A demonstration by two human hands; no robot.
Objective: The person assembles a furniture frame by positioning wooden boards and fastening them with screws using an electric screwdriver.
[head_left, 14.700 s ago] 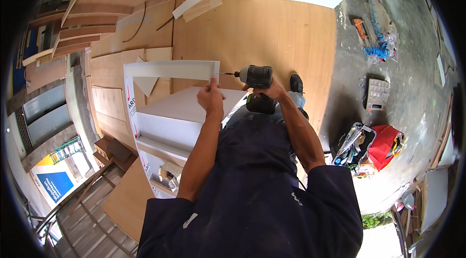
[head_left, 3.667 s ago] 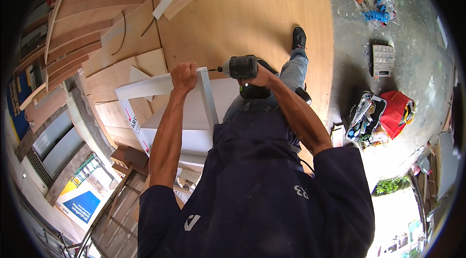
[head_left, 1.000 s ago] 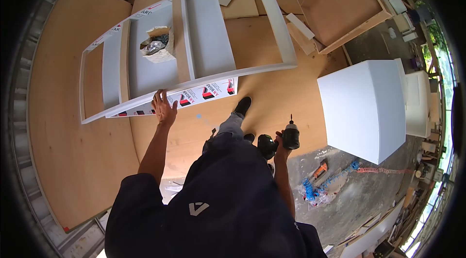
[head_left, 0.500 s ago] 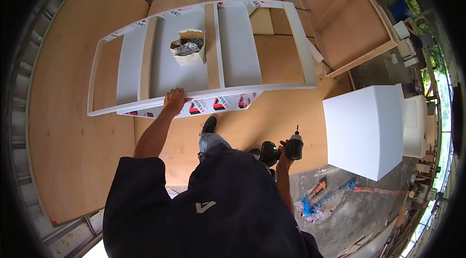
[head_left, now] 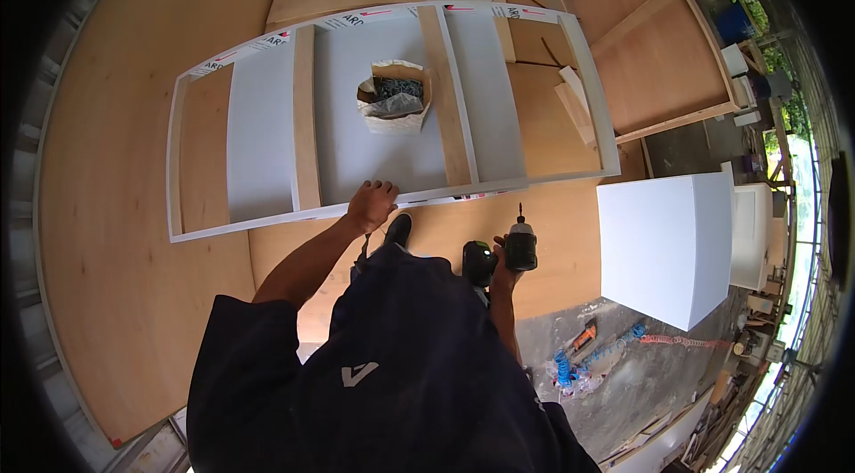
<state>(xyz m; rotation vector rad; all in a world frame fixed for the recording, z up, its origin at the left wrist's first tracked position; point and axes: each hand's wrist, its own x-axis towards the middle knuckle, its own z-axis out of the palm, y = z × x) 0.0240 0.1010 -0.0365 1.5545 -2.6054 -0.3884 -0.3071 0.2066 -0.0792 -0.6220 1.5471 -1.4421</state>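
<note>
A long white cabinet frame with wooden cross pieces lies ahead of me, its open side up. My left hand is on its near edge, fingers curled over the rim. A torn cardboard box of screws stands inside the middle bay, with a clear plastic bag in it. In my right hand is a black cordless drill, held just short of the near edge, its bit pointing away from me. The drill does not touch the frame.
Plywood sheets spread under and left of the frame. A wooden cabinet carcass stands at the far right, with a white box nearer. On the concrete floor lie an orange tool and a coiled blue air hose.
The frame and screw box appear further right in view, and the frame's printed near side is now mostly hidden. My left hand stays on the near edge. The drill has shifted left and slightly away.
</note>
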